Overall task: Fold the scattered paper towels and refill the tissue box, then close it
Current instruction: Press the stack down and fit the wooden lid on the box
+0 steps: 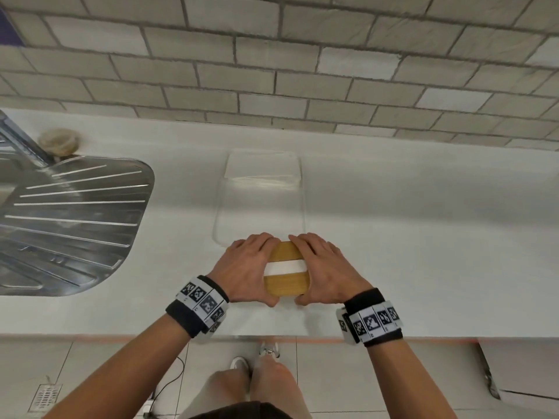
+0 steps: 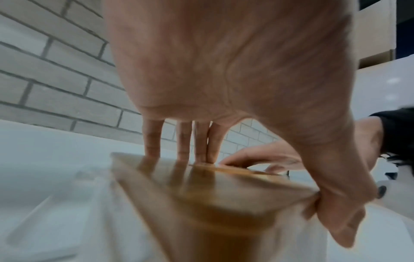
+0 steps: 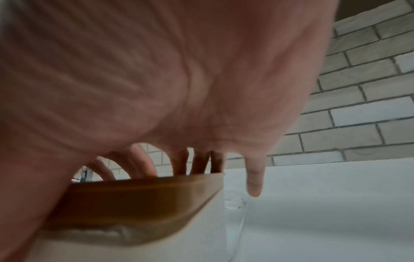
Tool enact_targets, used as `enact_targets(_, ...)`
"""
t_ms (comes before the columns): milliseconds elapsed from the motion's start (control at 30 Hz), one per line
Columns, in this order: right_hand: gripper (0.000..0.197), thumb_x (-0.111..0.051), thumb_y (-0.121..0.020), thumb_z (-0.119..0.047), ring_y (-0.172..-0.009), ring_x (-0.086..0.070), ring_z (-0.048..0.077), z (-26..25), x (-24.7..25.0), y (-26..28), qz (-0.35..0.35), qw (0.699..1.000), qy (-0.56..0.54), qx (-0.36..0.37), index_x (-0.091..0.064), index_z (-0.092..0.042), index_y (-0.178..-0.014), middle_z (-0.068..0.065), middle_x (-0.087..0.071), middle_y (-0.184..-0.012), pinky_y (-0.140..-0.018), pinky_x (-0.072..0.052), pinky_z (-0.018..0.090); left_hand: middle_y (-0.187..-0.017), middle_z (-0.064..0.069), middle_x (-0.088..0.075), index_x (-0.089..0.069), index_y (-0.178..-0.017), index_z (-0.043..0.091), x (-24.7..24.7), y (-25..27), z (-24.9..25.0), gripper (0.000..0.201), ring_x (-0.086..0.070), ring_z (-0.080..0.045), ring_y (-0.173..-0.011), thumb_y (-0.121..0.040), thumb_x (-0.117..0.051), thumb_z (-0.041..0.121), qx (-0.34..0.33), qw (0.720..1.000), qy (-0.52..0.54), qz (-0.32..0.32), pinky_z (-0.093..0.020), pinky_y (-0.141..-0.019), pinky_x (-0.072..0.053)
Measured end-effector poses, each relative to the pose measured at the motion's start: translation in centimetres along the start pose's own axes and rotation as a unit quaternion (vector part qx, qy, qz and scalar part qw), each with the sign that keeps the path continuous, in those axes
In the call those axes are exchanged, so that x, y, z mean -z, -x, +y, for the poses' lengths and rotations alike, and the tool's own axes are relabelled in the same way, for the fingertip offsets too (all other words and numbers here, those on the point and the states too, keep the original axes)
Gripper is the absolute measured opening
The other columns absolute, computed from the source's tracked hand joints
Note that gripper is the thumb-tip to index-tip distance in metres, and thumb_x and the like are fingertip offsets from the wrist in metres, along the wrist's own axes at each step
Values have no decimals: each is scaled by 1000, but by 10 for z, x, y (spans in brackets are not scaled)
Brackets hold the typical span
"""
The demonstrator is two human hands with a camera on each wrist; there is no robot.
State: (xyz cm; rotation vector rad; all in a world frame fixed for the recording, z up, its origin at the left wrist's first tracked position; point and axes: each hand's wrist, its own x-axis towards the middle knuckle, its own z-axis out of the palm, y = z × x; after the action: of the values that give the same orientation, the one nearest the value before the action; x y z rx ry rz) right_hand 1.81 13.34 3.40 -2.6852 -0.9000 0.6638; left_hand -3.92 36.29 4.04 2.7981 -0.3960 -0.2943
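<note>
The closing step looked to be in hand: both hands were clamped on the wooden lid (image 1: 286, 285) near the front edge of the white counter (image 1: 423, 237), about midway along it. The left hand (image 1: 245, 267) had its fingers spread flat on the lid's top and its thumb hooked on the near edge, and the right hand (image 1: 328, 269) mirrored it on the other side, the two nearly meeting at the far edge. A white strip showed through the slot (image 1: 286, 267) in the lid, probably the top towel. In the left wrist view the lid sat on a pale box (image 2: 139, 221), but motion blur hid whether it was fully seated. A stack of folded paper towels (image 1: 262, 169) still lay at the far end of a clear tray (image 1: 302, 213), toward the wall, apart from the box, so my judgement was that the refill might not be finished. The next move likely called for even downward pressure at all corners, then a check of the seam. To the left lay a steel sink drainer (image 1: 75, 225). No brand or writing could be read; only square coded markers on the wristbands (image 1: 202, 300).
</note>
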Motion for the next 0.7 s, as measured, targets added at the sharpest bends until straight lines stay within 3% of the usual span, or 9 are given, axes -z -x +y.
enact_targets(67,143,-96,-56,-63,-152,-25,17,4,0,-6,15,1000,-2,7,-12,-31,-167,-7,-22,-162,-129,-27,48,-156,2,-41,-30,-157,23,-2,3,-12,131,-46,-21,-139,-50,-74,85,17,1000,6,-12,-46,-120,-36)
enact_targets(167,142,-95,-53,-69,-147,-29,19,2,-1,-12,5,1000,7,9,-15,-30,-164,-5,-26,-158,-126,-29,44,-153,0,-42,-18,-162,21,-1,12,-35,143,-47,-22,-135,-49,-74,89,45,997,6,-57,-43,-121,-35)
enact_targets(367,155,-87,-45,-87,-144,-28,19,5,-12,-21,15,1000,2,15,-6,-36,-166,-4,-27,-155,-124,-32,46,-135,5,-46,-32,-153,20,-6,11,-53,136,-48,-18,-121,-45,-77,88,38,999,3,-38,-35,-111,-42)
enact_targets(467,158,-82,-45,-94,-149,-19,19,9,-17,-21,17,999,-34,12,2,-41,-168,-5,-20,-159,-126,-25,44,-141,6,-44,-31,-157,20,-16,13,-54,144,-45,-17,-126,-44,-74,97,36,998,41,-8,-40,-117,-39)
enact_targets(567,130,-59,-69,-101,-159,-7,23,0,-30,-19,75,995,-69,6,2,-44,-169,-8,-13,-167,-131,-19,52,-164,1,-31,-15,-167,17,-32,18,-46,153,-23,-22,-155,-52,-58,108,43,997,48,33,-52,-132,-13)
enact_targets(633,96,-31,-91,-94,-165,4,26,-8,-40,-19,138,989,-55,-17,-2,-45,-169,-8,-12,-173,-132,-13,59,-171,1,-22,-12,-168,15,-37,19,-39,153,-4,-23,-163,-55,-49,111,53,997,21,52,-59,-131,0)
enact_targets(700,78,-16,-101,-83,-166,8,24,-13,-45,-22,175,982,-46,-44,-5,-46,-169,-8,-14,-175,-132,-10,61,-173,0,-20,-14,-168,12,-37,18,-37,153,3,-23,-165,-56,-45,112,55,997,-4,50,-64,-129,3)
